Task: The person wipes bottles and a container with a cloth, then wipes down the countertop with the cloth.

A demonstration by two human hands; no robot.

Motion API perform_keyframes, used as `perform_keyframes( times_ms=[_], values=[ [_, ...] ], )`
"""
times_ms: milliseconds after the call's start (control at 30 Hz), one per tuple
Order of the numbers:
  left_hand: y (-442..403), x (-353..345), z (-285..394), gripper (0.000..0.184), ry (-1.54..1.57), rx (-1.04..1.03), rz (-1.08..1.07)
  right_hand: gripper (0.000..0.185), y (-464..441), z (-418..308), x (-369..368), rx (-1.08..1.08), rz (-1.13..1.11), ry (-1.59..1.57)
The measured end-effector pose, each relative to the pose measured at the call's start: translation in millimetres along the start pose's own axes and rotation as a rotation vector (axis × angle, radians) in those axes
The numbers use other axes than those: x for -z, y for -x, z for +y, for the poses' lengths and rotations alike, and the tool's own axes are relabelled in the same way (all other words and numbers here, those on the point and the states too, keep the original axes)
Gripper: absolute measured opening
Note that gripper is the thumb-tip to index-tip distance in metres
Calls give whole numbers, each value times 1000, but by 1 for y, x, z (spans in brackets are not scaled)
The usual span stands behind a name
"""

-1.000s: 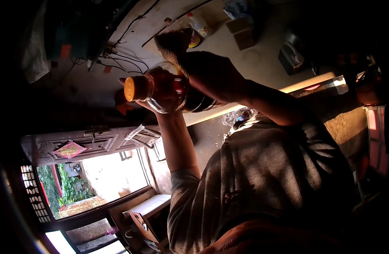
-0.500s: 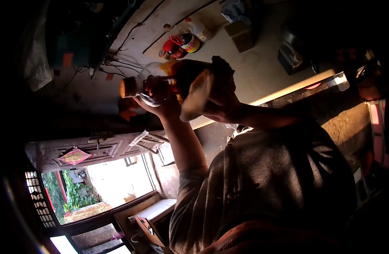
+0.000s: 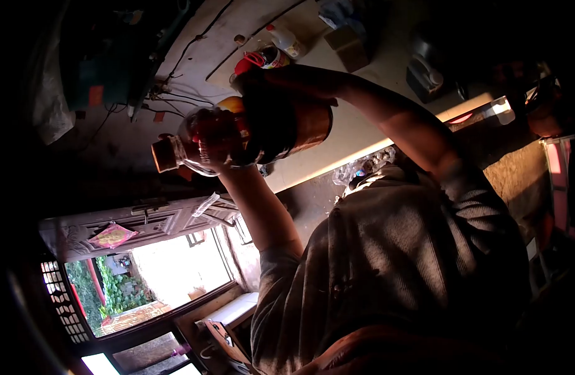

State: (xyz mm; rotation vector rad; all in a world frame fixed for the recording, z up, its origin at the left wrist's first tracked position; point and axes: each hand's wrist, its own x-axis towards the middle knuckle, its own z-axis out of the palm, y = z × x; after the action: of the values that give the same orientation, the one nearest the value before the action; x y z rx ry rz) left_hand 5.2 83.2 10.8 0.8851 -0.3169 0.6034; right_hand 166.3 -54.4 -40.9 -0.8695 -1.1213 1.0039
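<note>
A large glass bottle (image 3: 317, 125) with an orange-brown stopper (image 3: 164, 155) lies tilted on its side in the air, its neck toward the left. Amber-brown liquid shows near its base and reddish shapes show near its shoulder. My left hand (image 3: 222, 147) is closed around the bottle just below the neck. Over the far side of the bottle reaches my right hand (image 3: 262, 80), closed and deep in shadow. A dark, cloth-like piece (image 3: 270, 122) lies under it against the bottle's middle; its edges are hard to make out.
Beyond the bottle is a pale counter (image 3: 387, 75) with a red-lidded jar (image 3: 247, 62), a white bottle with a red cap (image 3: 286, 42), a box (image 3: 347, 49) and a dark jug (image 3: 425, 78). Cables (image 3: 169, 94) hang by the wall. A doorway (image 3: 169, 269) stands at lower left.
My right hand has swung up and left with the dark cloth-like piece, from the bottle's base end to its far side. The bottle has shifted slightly left and down, baring its amber base.
</note>
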Motion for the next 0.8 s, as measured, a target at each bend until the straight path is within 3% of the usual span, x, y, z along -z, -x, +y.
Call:
perform_keyframes(
  times_ms=[67,200,233,300,400,467,533,567,667,733,800],
  values=[
    [7,5,-4,58,-25,-69,98,48,9,-7,-1,-89,21,-102],
    [8,8,-10,53,-78,-137,217,37,10,45,-3,-48,-40,-1011],
    [6,11,-9,53,-79,-145,210,37,13,57,-16,-50,-42,-1009],
    [3,21,-8,51,-64,-148,148,54,22,74,-49,-64,365,-1059],
    [6,45,-5,50,-78,-186,78,60,23,66,-51,-22,355,-1316],
    [6,69,6,57,-392,-250,109,63,31,55,-50,-50,423,-1213],
    [3,12,-20,62,-327,-350,508,66,39,50,-50,-33,457,-1222],
    [3,-7,-23,65,-396,-338,467,65,41,57,-49,24,523,-1151],
    [7,-1,-23,62,-122,-254,52,59,56,50,-62,106,710,-884],
    [11,-11,-23,59,-251,-229,441,54,62,55,-62,75,758,-919],
    [6,3,-23,55,-232,-221,449,56,63,76,-54,278,740,-728]
  ],
)
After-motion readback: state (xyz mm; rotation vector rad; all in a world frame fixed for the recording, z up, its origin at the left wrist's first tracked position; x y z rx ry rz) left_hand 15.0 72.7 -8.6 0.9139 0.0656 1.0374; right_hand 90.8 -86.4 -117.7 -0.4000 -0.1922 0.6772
